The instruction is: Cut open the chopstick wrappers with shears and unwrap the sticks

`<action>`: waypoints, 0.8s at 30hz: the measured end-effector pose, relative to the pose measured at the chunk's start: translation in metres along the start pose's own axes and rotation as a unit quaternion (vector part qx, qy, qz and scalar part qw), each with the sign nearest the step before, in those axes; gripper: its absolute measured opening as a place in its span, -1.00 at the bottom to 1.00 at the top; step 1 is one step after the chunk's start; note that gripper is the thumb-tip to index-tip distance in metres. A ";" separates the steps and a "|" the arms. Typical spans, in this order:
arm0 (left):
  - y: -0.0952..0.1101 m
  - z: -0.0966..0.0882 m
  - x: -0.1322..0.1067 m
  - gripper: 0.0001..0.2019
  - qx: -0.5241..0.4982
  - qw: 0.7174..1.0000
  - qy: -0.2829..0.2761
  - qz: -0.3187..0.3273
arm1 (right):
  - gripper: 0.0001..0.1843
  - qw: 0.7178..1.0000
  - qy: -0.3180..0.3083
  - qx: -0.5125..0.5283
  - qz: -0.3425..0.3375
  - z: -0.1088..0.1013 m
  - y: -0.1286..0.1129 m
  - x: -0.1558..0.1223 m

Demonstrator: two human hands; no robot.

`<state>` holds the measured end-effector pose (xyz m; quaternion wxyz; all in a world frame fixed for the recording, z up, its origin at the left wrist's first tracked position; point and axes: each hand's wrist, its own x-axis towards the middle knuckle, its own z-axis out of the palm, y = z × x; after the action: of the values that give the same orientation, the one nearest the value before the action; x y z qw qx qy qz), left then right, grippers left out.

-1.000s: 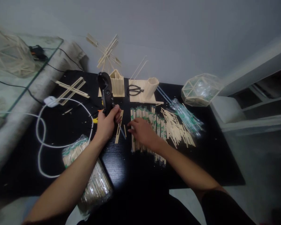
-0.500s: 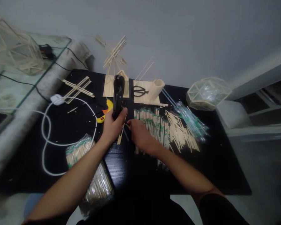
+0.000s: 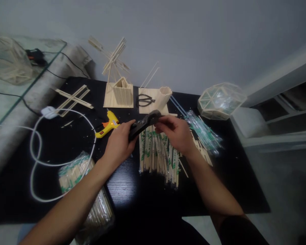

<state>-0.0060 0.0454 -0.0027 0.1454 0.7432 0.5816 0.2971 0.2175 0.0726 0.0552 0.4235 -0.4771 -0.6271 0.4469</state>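
Black is recorded for the tool [image 3: 142, 126], the scissors [image 3: 153, 100], the table [image 3: 229, 183] and the sleeve [image 3: 241, 231], white for the plug [image 3: 49, 112] and grey for the wall [image 3: 193, 41]. The glue gun [image 3: 108, 127] is coloured bright yellow, its trigger [image 3: 105, 124] orange, and pale blue is noted on the rods [image 3: 178, 104]. The packs [image 3: 153, 154] are marked in green over cream, the windmill [image 3: 114, 60] and cross [image 3: 73, 99] are seen in cream, and the polyhedron [image 3: 220, 101] is patterned with pale-edged triangles.
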 end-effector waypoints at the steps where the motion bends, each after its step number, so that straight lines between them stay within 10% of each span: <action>1: 0.000 -0.001 0.000 -0.55 0.007 1.000 0.004 -0.001 | -0.88 1.000 0.002 0.008 0.002 0.001 0.000 0.000; 24: 0.006 -0.010 0.000 -0.75 -0.031 0.997 -0.066 -0.028 | -0.91 0.999 0.029 -0.038 -0.001 0.003 -0.009 0.000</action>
<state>-0.0068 0.0422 0.0084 0.2148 0.7394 0.5820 0.2615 0.2130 0.0714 0.0629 0.4235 -0.5055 -0.6312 0.4082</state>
